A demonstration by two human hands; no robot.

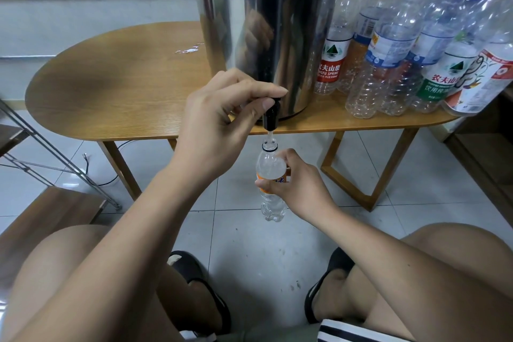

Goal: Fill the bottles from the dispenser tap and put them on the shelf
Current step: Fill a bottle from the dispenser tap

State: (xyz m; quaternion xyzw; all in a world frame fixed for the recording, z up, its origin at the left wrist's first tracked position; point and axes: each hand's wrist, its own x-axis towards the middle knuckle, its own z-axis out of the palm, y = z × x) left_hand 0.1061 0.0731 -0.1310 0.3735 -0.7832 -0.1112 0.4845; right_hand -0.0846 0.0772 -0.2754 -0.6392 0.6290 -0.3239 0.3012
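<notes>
Tiled floor (249,244); bottle (269,165) upright under tap (270,116)

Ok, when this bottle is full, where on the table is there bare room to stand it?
Bare wood lies left of the dispenser, out to the rounded left end of the table, bar a small white splotch beside the dispenser. Right of the dispenser it is crowded: capped bottles stand packed to the right end.
</notes>
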